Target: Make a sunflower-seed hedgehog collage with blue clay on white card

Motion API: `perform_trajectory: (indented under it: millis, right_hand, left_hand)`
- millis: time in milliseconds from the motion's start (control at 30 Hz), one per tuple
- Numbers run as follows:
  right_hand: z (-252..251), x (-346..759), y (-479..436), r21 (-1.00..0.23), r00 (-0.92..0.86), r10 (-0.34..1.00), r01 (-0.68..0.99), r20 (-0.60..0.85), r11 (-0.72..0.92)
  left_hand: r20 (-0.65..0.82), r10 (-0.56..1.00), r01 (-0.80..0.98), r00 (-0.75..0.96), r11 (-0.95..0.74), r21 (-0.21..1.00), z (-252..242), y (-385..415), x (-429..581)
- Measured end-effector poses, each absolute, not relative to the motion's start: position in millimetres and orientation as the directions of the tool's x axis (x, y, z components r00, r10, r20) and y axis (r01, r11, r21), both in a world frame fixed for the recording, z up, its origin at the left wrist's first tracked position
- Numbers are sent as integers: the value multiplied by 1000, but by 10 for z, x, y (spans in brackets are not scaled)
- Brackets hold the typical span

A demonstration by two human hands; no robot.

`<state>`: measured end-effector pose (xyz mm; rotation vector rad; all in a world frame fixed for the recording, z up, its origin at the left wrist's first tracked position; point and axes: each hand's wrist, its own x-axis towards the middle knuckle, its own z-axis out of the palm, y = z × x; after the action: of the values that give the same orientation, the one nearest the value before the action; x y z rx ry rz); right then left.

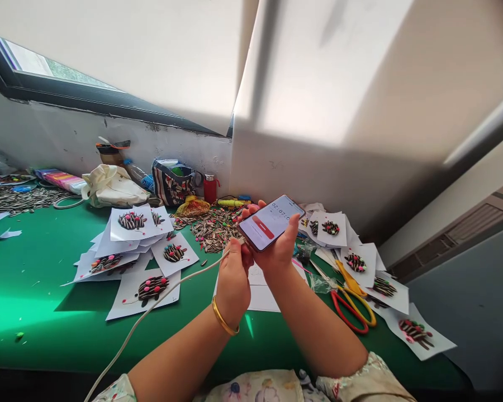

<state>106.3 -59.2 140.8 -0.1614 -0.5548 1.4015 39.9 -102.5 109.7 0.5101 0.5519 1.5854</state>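
Note:
My right hand (279, 251) is wrapped around a smartphone (270, 223), its lit screen facing me with timer digits and a red button. At the phone's lower edge, my left hand (235, 273), a gold bangle on the wrist, pinches the end of a white charging cable (151, 307). The cable trails down to the lower left. Whether the plug sits in the phone's port is hidden by the fingers. Beneath the hands lies a white sheet of paper (264, 298). Beyond them is a heap of striped sunflower seeds (213, 229).
Stacks of seed-decorated cards (128, 245) lie left, more cards (356, 259) right. Scissors with red and yellow handles (354, 307) rest near the right-hand cards. Along the wall stand a striped bag (174, 181), a white bag (113, 187) and a red bottle (210, 190) on the green table (33, 268).

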Motion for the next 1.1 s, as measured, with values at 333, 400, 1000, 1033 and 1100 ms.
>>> perform_trajectory:
  millis: [333,400,1000,1033,1100]
  right_hand:
    - [1377,1043,-574,-488,131,970,-845,204,216]
    - [1367,1044,-573,-498,128,970,-840,205,216]
    - [1279,1049,-542,-542,73,963,-815,258,207]
    - [1253,1056,-517,-542,45,967,-821,250,178]
    - [1177,1065,-453,-555,-24,976,-825,217,103]
  left_hand:
    - [48,993,-688,-106,-109,717,1024,-973,392]
    - [35,993,-687,-109,-101,720,1022,-964,403]
    - [26,1000,-640,-15,-30,768,887,-945,363]
    - [23,1000,-635,-12,-25,772,864,-938,356]
    - [7,1000,-641,-11,-12,768,817,-923,340]
